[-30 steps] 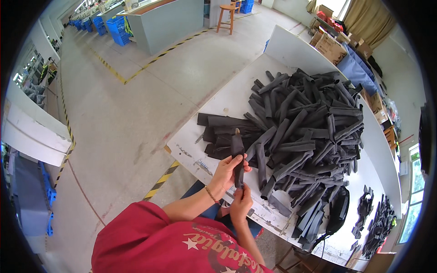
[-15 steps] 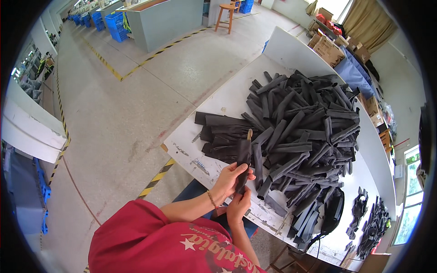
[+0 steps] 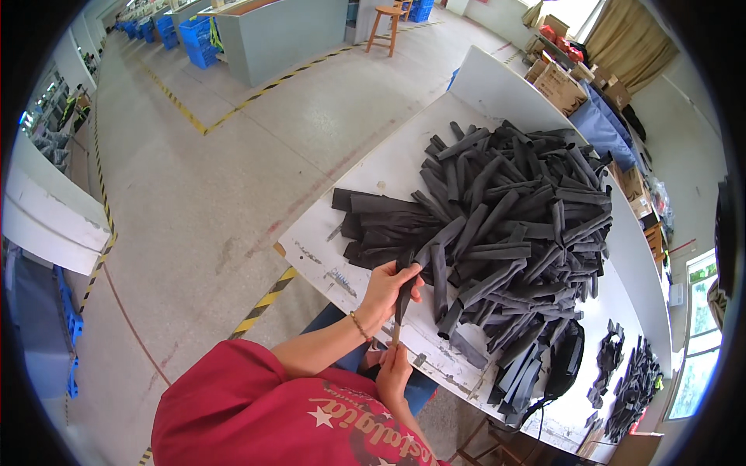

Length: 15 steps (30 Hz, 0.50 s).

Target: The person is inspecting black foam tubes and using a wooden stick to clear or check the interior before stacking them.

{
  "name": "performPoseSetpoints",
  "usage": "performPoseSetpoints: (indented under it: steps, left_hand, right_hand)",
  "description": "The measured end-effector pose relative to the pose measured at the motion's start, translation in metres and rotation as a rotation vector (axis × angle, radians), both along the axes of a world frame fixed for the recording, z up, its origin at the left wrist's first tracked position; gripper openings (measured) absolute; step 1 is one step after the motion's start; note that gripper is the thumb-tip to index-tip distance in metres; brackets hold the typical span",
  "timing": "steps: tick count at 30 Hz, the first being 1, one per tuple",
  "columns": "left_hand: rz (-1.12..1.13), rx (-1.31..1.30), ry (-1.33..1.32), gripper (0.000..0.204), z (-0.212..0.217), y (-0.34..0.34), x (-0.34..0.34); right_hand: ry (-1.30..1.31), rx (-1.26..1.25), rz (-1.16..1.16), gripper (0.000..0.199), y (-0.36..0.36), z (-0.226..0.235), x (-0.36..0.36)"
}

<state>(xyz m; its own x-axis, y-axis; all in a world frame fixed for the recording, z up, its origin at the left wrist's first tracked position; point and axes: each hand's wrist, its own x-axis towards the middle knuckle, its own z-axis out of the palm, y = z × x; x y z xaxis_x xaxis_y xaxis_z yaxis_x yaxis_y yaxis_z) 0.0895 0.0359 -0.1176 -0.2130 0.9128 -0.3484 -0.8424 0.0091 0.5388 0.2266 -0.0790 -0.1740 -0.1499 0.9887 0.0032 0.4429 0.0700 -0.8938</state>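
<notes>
A big heap of dark grey fabric tubes covers a white worktable. My left hand grips one dark tube at the table's near edge and holds it upright. A thin wooden stick comes out of the tube's lower end. My right hand, just below the table edge, is closed on the stick's lower end. A bracelet sits on my left wrist.
Flat dark pieces lie stacked left of the heap. More dark parts and a black bag lie at the table's right end. Grey concrete floor with yellow-black tape lies to the left; blue crates and a wooden stool stand farther off.
The tube has slid down over the stick. The stick's top, which stood above my left hand, no longer shows. My right hand has dropped lower, under the table edge.
</notes>
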Motion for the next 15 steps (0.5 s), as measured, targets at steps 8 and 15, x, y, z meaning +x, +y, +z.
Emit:
performPoseSetpoints:
  steps: [8,15]
  left_hand:
    - [0.009,-0.114,0.068,0.014,-0.003,0.007,0.003]
    - [0.162,-0.008,-0.103,0.054,0.002,0.016,0.005]
  right_hand:
    - [-0.049,-0.141,0.053,0.014,-0.029,0.018,0.041]
    - [0.068,-0.29,0.007,0.021,-0.008,0.039,0.036]
